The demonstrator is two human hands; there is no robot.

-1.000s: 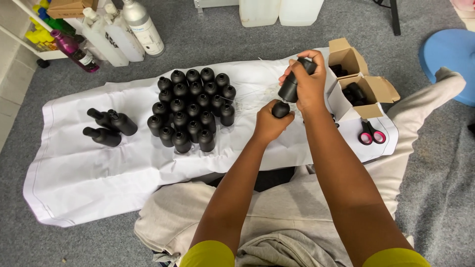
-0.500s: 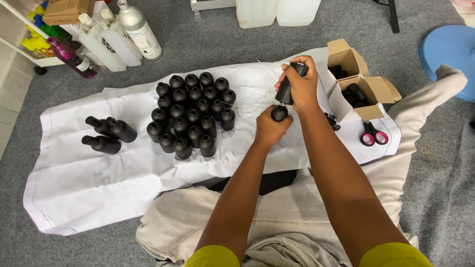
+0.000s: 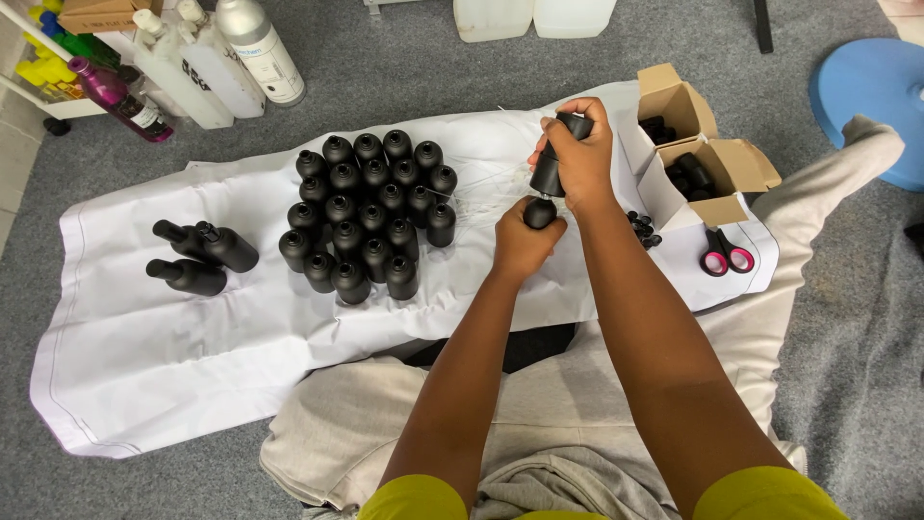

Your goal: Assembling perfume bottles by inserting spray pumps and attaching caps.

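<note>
A matte black plastic bottle (image 3: 549, 169) with a rounded shoulder is clamped by the fingers of the right hand (image 3: 580, 159) above the white cloth (image 3: 192, 337). A small round black cap (image 3: 539, 213) is pinched by the left hand (image 3: 525, 241) just below the bottle.

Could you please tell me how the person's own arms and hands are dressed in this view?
Both hands, left and right, are bare: no gloves, rings or watch visible. The forearms are bare too, and short yellow-green sleeves show at the bottom edge.
</note>
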